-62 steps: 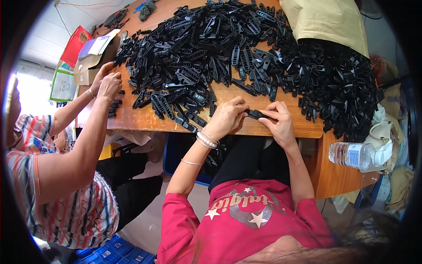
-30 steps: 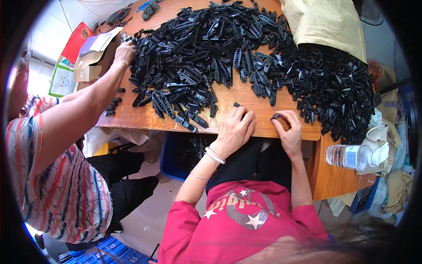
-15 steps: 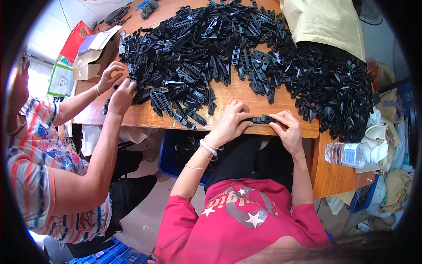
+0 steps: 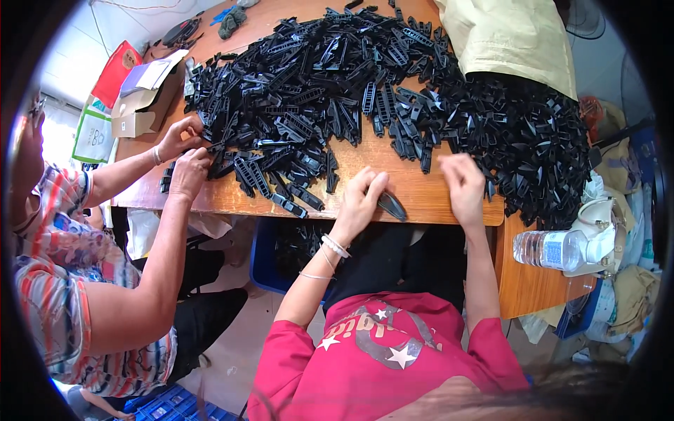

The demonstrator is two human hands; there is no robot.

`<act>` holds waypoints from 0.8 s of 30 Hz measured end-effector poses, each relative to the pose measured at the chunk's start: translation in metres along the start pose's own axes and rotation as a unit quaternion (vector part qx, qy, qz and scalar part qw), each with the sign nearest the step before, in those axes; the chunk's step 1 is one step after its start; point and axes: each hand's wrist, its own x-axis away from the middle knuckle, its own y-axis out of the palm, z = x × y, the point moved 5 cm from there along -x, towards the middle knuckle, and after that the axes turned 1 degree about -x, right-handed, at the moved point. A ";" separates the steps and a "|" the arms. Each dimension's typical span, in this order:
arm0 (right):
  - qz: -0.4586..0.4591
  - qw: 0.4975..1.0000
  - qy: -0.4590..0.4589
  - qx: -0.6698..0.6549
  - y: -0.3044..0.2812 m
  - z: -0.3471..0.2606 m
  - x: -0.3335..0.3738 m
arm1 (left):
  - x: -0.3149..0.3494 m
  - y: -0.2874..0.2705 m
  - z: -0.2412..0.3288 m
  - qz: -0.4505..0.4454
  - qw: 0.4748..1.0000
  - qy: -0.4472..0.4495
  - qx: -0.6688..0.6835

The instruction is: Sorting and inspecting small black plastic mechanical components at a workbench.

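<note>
Near the table's front edge, my left hand [image 4: 361, 199] is closed on a black plastic part [image 4: 392, 206], a long tapered piece whose smooth pointed end sticks out to the right. My right hand [image 4: 465, 188] is off to the right, above the table and apart from that part. Its fingers look bent but are smeared by motion, so whether they hold anything is hidden. Just beyond it lies a heap of small black clip-like pieces [image 4: 526, 140]. Long ladder-like black pieces [image 4: 281, 105] are piled beyond my left hand.
At left, a co-worker's hands [image 4: 186, 158] handle black parts at the wooden table [image 4: 414, 193]. A pale sack [image 4: 512, 42] lies over the right heap. A clear bottle [image 4: 551, 250] lies on a side surface. A blue bin [image 4: 265, 263] is under the table; a cardboard box [image 4: 137, 116] stands far left.
Both hands held the black part between them; now my right hand has let go and moved up and right. My left hand has turned the part, whose free end points down and right.
</note>
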 end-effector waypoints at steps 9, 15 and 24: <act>-0.038 0.968 0.032 0.247 0.023 0.017 -0.059 | -0.048 0.063 0.032 -0.069 0.917 0.238 -0.314; -0.100 0.980 0.073 0.156 0.014 0.019 -0.029 | -0.012 0.072 0.043 -0.160 0.854 0.314 -0.383; -0.120 0.984 0.003 0.130 0.023 0.006 -0.014 | 0.020 0.030 0.025 -0.099 0.925 0.160 -0.331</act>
